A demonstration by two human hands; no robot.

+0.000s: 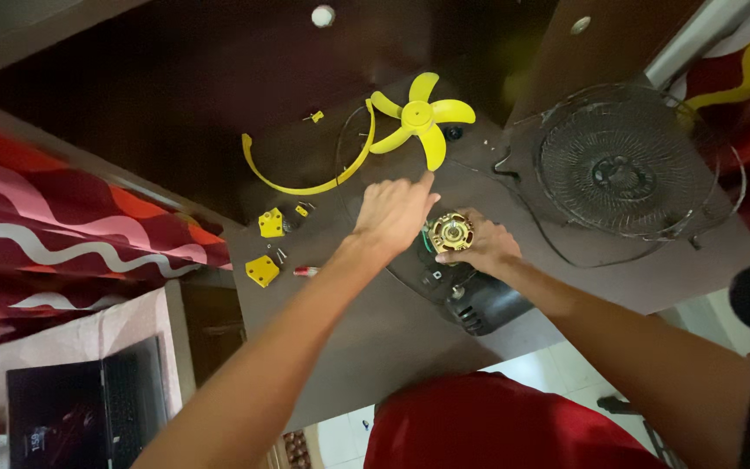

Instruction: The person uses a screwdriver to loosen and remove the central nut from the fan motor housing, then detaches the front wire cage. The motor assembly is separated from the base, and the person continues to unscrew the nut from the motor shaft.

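A brass-coloured fan motor (450, 232) sits on a black fan housing (479, 304) on the dark table (358, 330). My right hand (482, 246) grips the motor from the right side. My left hand (394, 211) hovers just left of the motor, its index finger stretched toward the yellow fan blade (421, 117) lying further back; whether it touches anything I cannot tell.
A curved yellow ring strip (305, 185), two yellow plastic pieces (266, 247), a small red-handled tool (305, 271) and small screws lie left of the hands. Wire fan grilles (622, 169) rest at the right. A laptop (88, 404) sits low left on patterned bedding.
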